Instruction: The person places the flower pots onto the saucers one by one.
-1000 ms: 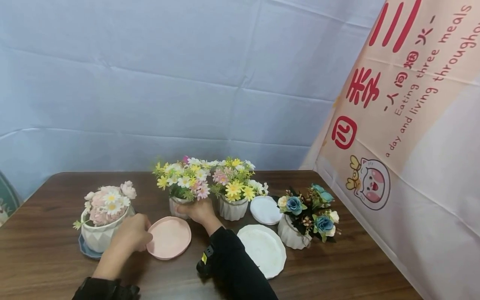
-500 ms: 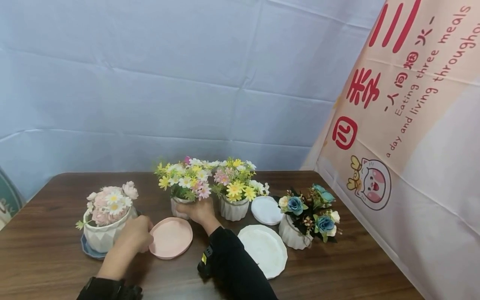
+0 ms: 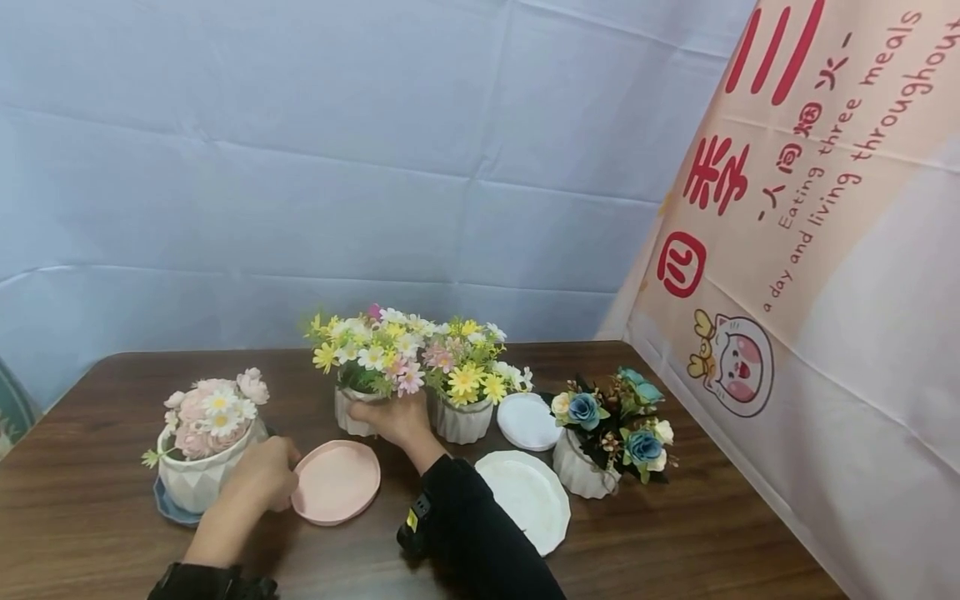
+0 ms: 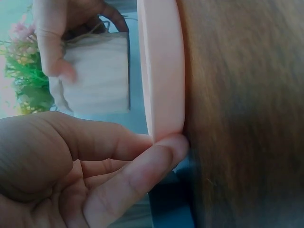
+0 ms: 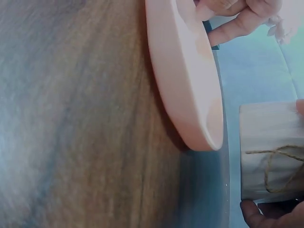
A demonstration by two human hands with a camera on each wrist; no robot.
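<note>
With thumb and fingers, my left hand (image 3: 264, 475) pinches the near-left rim of a round pink saucer (image 3: 337, 482); the left wrist view shows the fingertips on the saucer's edge (image 4: 164, 66). My right hand (image 3: 397, 421) grips a white ribbed flowerpot (image 3: 347, 414) of yellow, white and pink daisies, behind the saucer. Twine is tied round this pot (image 5: 266, 142), and in the right wrist view its base shows slightly above the table's level. Part of the pot is hidden behind the hand.
A white pot of pink flowers (image 3: 198, 483) stands on a blue saucer (image 3: 171, 507) at left. Another daisy pot (image 3: 463, 423) stands beside the right hand. Two white saucers, a small one (image 3: 528, 421) and a larger one (image 3: 528, 500), and a blue-rose pot (image 3: 581, 468) lie rightward.
The daisy pot in my right hand has risen slightly against the pot beside it. My left hand keeps its pinch on the pink saucer. The head view has shifted a little.
</note>
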